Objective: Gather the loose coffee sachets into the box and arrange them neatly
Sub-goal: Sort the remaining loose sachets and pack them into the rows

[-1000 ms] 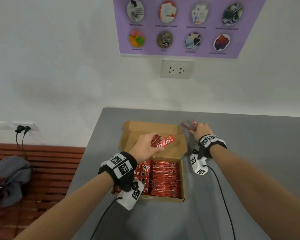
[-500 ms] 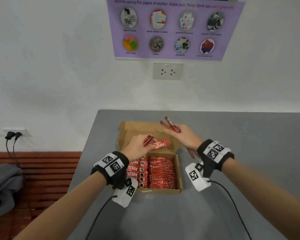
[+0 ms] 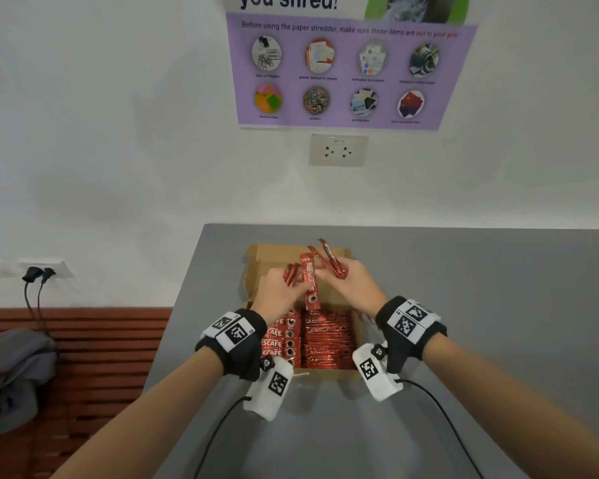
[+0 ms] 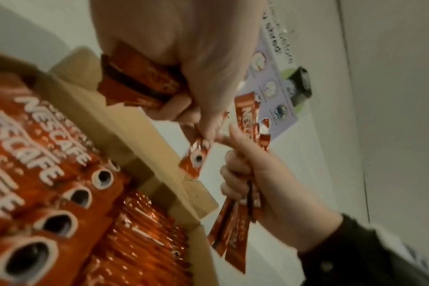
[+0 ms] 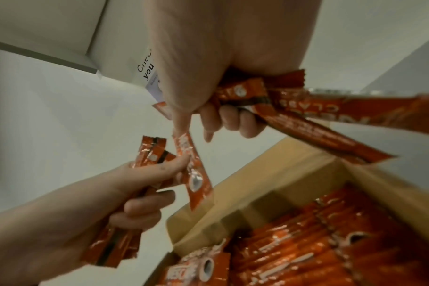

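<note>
An open cardboard box (image 3: 291, 252) sits on the grey table, holding neat rows of red Nescafe sachets (image 3: 325, 340). Both hands hover over its far half, close together. My left hand (image 3: 293, 288) grips a small bunch of sachets (image 4: 135, 85), and its fingertips pinch one more sachet (image 3: 310, 288) that hangs down over the box. My right hand (image 3: 332, 281) grips several loose sachets (image 3: 329, 261) that fan out above and below the fist. In the right wrist view its thumb touches the top of the hanging sachet (image 5: 194, 174).
The grey table (image 3: 464, 305) stands against a white wall with a socket (image 3: 338, 150) and a purple poster (image 3: 350, 70). To the left, below table level, is a wooden bench with a grey bag (image 3: 14, 368). Cables trail from both wrist cameras.
My right hand picked sachets up off the table right of the box and carried them left over the box to meet the left hand. The left hand rose slightly with its sachets.
</note>
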Demonstrator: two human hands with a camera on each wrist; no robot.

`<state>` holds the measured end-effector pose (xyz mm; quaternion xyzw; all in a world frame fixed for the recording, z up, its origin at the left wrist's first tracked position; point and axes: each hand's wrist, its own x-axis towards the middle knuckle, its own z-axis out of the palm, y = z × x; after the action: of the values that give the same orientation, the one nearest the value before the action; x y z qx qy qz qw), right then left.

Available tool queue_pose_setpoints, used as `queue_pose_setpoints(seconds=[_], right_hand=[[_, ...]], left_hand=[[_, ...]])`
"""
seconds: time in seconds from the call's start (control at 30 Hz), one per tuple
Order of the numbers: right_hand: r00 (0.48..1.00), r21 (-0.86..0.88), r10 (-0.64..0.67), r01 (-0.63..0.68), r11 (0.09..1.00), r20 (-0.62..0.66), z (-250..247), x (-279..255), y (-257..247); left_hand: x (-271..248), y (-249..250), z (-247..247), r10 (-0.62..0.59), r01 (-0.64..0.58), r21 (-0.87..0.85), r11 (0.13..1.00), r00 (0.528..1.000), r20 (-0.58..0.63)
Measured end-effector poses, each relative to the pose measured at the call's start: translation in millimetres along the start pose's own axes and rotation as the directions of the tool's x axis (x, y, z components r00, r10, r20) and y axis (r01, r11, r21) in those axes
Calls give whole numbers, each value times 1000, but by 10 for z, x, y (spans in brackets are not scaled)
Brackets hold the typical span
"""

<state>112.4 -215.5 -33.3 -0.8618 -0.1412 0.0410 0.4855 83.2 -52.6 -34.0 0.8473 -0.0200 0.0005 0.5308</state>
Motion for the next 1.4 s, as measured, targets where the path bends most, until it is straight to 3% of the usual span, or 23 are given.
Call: queue_pose_setpoints(seconds=[0.1,0.23,0.33,0.47,0.57,0.67,0.9,1.27,1.4], right_hand=[[993,-47,30,-25,999,113,13,-72,66],[982,-37,57,-51,998,178,-24,-78,118],[959,-163,112,-70,984,259,-181,-29,123],[902,-404,199,-30,914,384,-338,-8,168],[887,-509,234,2,861,399,-346,5,215],[900,-545,235,3,838,367,-322,14,230],[955,-545,189,-36,837,227,-196,-29,301],[980,-512,150,-61,857,133,-179,-140,433],[989,-475,107,-44,879,106,-221,-147,395]], left_hand=[[-3,-4,47,-72,54,-155,987,991,-115],[-4,-48,114,-125,107,-235,966,990,-62],[3,-88,108,-107,107,-76,991,994,-1],[12,-203,-3,-2,14,152,988,997,-75],[-3,-263,-54,97,-107,388,915,994,46],[-39,-240,-10,100,-167,477,863,981,163],[-41,-218,172,123,-229,530,817,966,227],[5,-339,270,161,-253,618,744,966,203],[14,-269,219,156,-202,519,830,979,130]])
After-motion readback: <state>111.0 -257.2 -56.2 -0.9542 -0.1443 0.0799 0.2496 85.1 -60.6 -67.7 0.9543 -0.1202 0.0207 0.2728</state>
